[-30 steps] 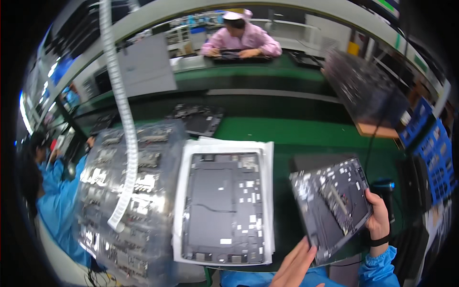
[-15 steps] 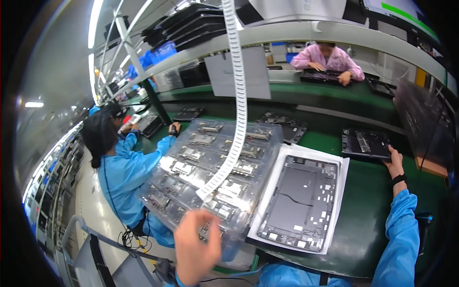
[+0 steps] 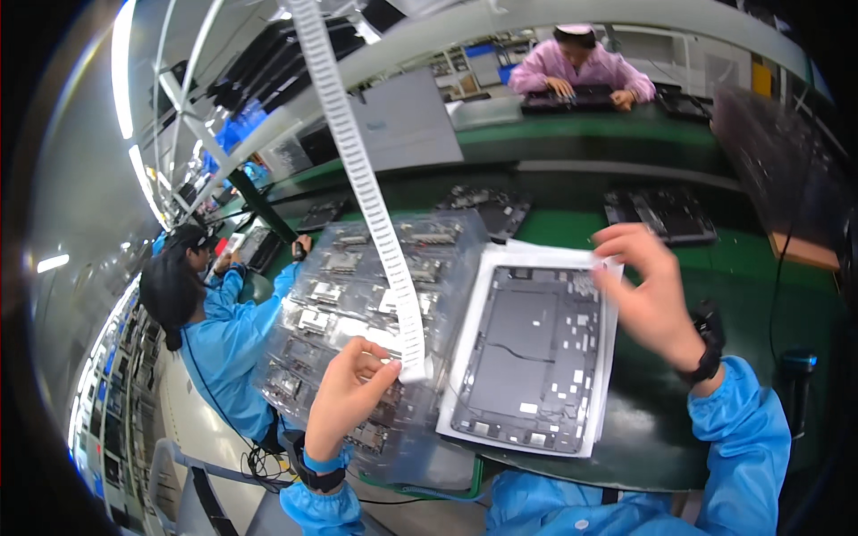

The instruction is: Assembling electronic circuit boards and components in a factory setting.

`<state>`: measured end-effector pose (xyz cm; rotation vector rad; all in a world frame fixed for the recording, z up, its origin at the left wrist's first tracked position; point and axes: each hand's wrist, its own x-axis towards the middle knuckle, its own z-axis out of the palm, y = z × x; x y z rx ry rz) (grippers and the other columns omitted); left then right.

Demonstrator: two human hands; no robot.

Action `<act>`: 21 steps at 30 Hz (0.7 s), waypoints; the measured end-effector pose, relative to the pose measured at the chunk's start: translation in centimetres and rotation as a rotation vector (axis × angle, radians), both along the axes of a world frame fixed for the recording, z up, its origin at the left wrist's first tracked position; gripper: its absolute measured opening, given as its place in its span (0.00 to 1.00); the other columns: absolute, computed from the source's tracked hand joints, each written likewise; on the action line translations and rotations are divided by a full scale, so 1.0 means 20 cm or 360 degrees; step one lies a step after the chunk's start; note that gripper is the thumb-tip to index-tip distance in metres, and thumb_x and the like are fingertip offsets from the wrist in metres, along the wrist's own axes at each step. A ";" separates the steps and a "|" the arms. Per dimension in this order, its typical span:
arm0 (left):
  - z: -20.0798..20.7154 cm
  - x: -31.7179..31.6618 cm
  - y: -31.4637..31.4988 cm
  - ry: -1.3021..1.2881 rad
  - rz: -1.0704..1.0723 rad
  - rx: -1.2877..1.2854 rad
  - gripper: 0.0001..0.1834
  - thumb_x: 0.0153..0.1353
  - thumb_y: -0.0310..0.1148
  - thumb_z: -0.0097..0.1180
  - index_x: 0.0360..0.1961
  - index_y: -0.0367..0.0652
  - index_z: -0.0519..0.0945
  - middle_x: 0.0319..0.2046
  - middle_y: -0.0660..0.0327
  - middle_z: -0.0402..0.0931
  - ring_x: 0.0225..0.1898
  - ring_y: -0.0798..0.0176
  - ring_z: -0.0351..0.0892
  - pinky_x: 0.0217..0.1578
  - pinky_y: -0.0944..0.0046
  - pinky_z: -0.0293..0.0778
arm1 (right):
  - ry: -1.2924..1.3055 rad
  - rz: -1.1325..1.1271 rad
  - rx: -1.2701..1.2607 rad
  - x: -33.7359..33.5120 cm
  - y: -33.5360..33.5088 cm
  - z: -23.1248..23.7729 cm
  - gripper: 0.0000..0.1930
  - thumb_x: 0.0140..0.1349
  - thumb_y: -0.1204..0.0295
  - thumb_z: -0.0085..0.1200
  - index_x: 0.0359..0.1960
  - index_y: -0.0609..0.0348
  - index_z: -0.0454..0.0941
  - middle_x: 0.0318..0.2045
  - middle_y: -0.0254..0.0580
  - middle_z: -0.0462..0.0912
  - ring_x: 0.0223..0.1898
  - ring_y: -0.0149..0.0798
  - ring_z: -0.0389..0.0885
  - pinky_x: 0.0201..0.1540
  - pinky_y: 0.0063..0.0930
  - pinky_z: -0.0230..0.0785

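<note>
A long white strip of labels (image 3: 357, 170) hangs down over the table. At its lower end my left hand (image 3: 347, 393) has thumb and forefinger together in a pinch, seemingly on the strip's edge. Under and beside that hand lies a clear plastic tray (image 3: 456, 304) with several small circuit boards (image 3: 341, 262) in its pockets. My right hand (image 3: 651, 295) is raised with fingers apart, holding nothing, over the upper right corner of a dark grey flat device housing (image 3: 527, 357). The housing bears a black cable and several white stickers, and rests on a white sheet (image 3: 606, 375).
Opened dark devices lie at the back (image 3: 661, 214) and behind the tray (image 3: 487, 210). A black handheld tool (image 3: 798, 384) stands at the right edge. One co-worker in blue (image 3: 223, 357) sits at left; another in pink (image 3: 581, 71) works across the bench.
My right hand has let go of the dark device at the back right and come left over the housing. My left hand has moved up to the strip's end. The view has shifted.
</note>
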<state>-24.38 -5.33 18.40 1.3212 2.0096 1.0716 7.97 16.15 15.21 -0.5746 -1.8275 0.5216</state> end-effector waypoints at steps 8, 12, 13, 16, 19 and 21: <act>-0.03 0.14 0.10 0.0008 -0.0054 0.0098 0.11 0.62 0.21 0.65 0.38 0.39 0.73 0.30 0.65 0.79 0.30 0.78 0.76 0.31 0.77 0.70 | -0.0268 0.0761 -0.0582 -0.33 -0.34 -0.12 0.07 0.60 0.75 0.60 0.37 0.66 0.81 0.38 0.50 0.85 0.38 0.43 0.86 0.43 0.31 0.77; -0.01 0.25 0.11 -0.0182 -0.0117 0.0183 0.08 0.61 0.17 0.65 0.39 0.33 0.78 0.33 0.66 0.80 0.34 0.77 0.76 0.35 0.76 0.72 | -0.0226 0.0908 -0.0785 -0.33 -0.36 -0.17 0.10 0.62 0.74 0.61 0.40 0.68 0.80 0.36 0.49 0.86 0.37 0.41 0.87 0.41 0.33 0.79; -0.01 0.28 0.09 -0.0313 -0.0181 0.0196 0.09 0.62 0.14 0.62 0.43 0.30 0.80 0.37 0.63 0.80 0.35 0.76 0.77 0.37 0.75 0.72 | -0.0072 0.0946 -0.0747 -0.31 -0.39 -0.15 0.10 0.62 0.74 0.60 0.40 0.69 0.79 0.34 0.52 0.86 0.37 0.46 0.87 0.40 0.37 0.78; 0.02 0.47 0.06 -0.0454 -0.0281 0.0254 0.10 0.63 0.13 0.60 0.45 0.28 0.80 0.42 0.61 0.80 0.37 0.75 0.77 0.38 0.75 0.72 | 0.0080 0.0979 -0.0626 -0.28 -0.41 -0.13 0.14 0.60 0.72 0.67 0.44 0.66 0.79 0.34 0.46 0.86 0.35 0.39 0.86 0.40 0.31 0.79; 0.01 0.50 0.04 -0.0368 -0.0274 0.0237 0.08 0.64 0.13 0.60 0.44 0.27 0.80 0.43 0.61 0.78 0.39 0.73 0.76 0.40 0.74 0.73 | 0.0272 0.1064 -0.0506 -0.27 -0.43 -0.10 0.09 0.60 0.76 0.62 0.38 0.67 0.77 0.29 0.49 0.84 0.30 0.44 0.86 0.34 0.34 0.78; -0.01 0.51 0.03 -0.0285 -0.0274 0.0246 0.07 0.64 0.14 0.60 0.43 0.28 0.80 0.41 0.62 0.78 0.39 0.73 0.76 0.40 0.73 0.72 | 0.0250 0.1055 -0.0501 -0.26 -0.44 -0.08 0.08 0.60 0.76 0.62 0.37 0.68 0.77 0.28 0.49 0.83 0.29 0.43 0.85 0.33 0.33 0.77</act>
